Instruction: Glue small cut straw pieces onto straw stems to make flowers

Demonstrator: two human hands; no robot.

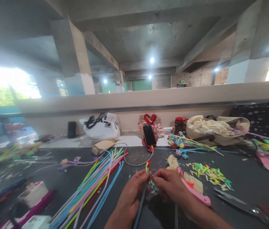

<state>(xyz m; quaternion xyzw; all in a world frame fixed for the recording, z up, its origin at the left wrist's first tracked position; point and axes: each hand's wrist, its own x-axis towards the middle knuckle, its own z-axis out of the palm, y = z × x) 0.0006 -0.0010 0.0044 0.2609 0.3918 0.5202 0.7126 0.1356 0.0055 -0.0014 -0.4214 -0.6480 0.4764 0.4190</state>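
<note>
My left hand (134, 188) is closed around a blue fuzzy stem, like a pipe cleaner (140, 208). Small red and yellow fuzzy pieces (148, 166) show at its tip, just above the thumb. Close by on the right, my right hand (169, 184) has its thumb and fingers pinched together; whatever is between them is too small to make out. Small green cut pieces (153, 187) lie on the black table behind the gap between my hands. A pink-handled tool (200, 195) rests partly behind my right wrist.
Long colored pipe cleaners (93, 187) fan out at left. Short cut pieces (210, 175) are heaped at right, near large scissors (239, 202). Behind are a plugged-in phone (149, 135), a flower bunch (181, 144), a white bag (102, 127) and a low partition (134, 101).
</note>
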